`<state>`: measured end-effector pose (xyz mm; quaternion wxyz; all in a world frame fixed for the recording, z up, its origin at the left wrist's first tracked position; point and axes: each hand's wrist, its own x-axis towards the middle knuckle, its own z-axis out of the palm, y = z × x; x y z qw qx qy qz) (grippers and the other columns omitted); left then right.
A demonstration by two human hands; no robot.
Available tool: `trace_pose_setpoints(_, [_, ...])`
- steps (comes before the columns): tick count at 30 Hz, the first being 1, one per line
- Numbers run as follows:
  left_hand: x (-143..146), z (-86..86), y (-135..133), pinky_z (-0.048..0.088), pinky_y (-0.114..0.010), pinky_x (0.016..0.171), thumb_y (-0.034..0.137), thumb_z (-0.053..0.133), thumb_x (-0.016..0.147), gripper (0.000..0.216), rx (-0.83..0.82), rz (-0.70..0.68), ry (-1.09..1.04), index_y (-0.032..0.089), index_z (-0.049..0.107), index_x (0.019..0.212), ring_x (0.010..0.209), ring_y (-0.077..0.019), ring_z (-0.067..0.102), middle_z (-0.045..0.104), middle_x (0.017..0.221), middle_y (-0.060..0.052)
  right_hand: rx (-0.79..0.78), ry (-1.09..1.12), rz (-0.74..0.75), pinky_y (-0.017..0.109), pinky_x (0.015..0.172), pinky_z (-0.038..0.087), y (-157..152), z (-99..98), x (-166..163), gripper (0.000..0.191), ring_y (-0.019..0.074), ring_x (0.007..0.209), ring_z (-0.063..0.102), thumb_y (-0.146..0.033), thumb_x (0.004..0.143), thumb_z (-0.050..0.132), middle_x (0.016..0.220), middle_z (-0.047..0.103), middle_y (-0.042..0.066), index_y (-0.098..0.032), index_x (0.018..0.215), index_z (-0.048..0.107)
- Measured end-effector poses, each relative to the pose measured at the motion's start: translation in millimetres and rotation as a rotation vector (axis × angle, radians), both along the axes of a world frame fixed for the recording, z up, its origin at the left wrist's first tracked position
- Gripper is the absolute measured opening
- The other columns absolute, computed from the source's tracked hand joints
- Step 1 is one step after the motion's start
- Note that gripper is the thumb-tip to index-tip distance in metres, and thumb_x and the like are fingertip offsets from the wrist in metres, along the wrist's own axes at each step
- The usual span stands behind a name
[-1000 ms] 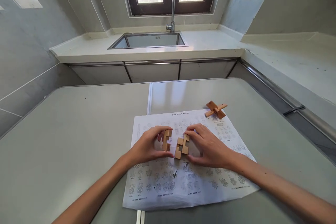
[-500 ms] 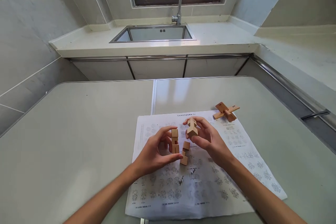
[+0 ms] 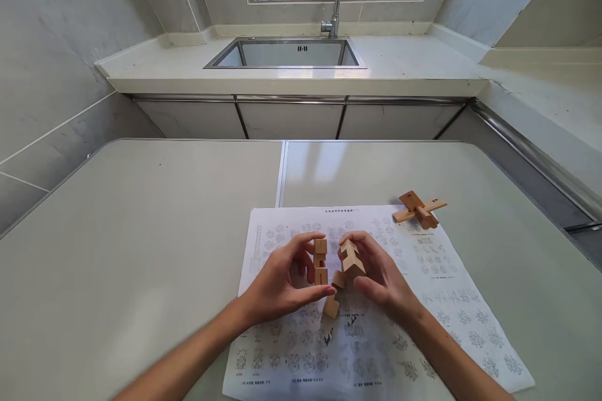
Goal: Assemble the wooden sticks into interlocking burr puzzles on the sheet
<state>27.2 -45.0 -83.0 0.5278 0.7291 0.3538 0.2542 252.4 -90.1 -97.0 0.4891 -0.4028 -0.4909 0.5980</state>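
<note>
Your L hand [image 3: 288, 272] has fingers clamped on a notched block [image 3: 320, 261], your R hand [image 3: 386, 272] has fingers clamped on a 2nd block [image 3: 352, 261], w/ a loose block [image 3: 332, 307] on the printed sheet [image 3: 376, 351] btwn, prob. knocked askew if either hand sweeps too low.

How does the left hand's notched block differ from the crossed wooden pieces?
The notched block is pale tan; the crossed wooden pieces are orange-brown. The notched block is compact; the crossed wooden pieces spread into an X. The left hand grips the notched block, while the crossed wooden pieces rest untouched. Both look wooden.
</note>
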Motion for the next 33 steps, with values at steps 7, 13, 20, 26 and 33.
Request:
trace_pose_setpoints(7, [1,-0.3,0,0.054,-0.029,0.076,0.036,0.087,0.087,0.071,0.022,-0.012,0.003,0.029,0.049,0.146,0.081,-0.0160,0.064,0.069,0.103,-0.002,-0.031,0.066,0.107,0.030,0.062,0.040,1,1.4,4,0.061,0.0164,0.067,0.044,-0.078,0.081,0.074,0.084,0.050,-0.001,-0.027,0.110,0.056])
trace_pose_setpoints(13, [1,1.7,0,0.054,-0.029,0.076,0.035,0.087,0.086,0.071,0.019,-0.006,0.028,0.029,0.049,0.146,0.081,-0.0154,0.063,0.068,0.104,-0.002,-0.056,0.066,0.123,0.028,0.060,0.027,1,-6.2,9,0.057,0.0136,0.061,0.030,-0.077,0.084,0.073,0.073,0.042,-0.006,-0.026,0.101,0.056])
trace_pose_setpoints(20, [1,-0.3,-1,0.055,-0.030,0.076,0.034,0.087,0.087,0.069,0.015,0.003,0.022,0.027,0.050,0.145,0.080,-0.0160,0.064,0.069,0.099,-0.001,-0.111,-0.103,0.034,0.028,0.054,0.021,0,-7.7,3,0.047,0.0121,0.056,0.025,-0.068,0.103,0.056,0.064,0.035,-0.007,-0.022,0.093,0.059])
trace_pose_setpoints(26, [2,-0.1,-1,0.056,-0.031,0.076,0.037,0.084,0.090,0.068,0.008,-0.004,-0.005,0.028,0.048,0.146,0.081,-0.0171,0.067,0.070,0.099,-0.002,-0.149,-0.033,0.052,0.029,0.053,0.023,2,-1.9,2,0.047,0.0136,0.058,0.025,-0.065,0.108,0.047,0.069,0.033,-0.005,-0.022,0.108,0.063])
trace_pose_setpoints(33, [2,-0.7,-1,0.056,-0.032,0.076,0.040,0.087,0.087,0.070,0.004,0.027,-0.005,0.026,0.050,0.144,0.080,-0.0179,0.067,0.068,0.094,-0.001,-0.175,-0.026,0.069,0.027,0.050,0.026,2,-2.5,4,0.050,0.0118,0.055,0.029,-0.067,0.101,0.060,0.069,0.036,-0.006,-0.022,0.119,0.067])
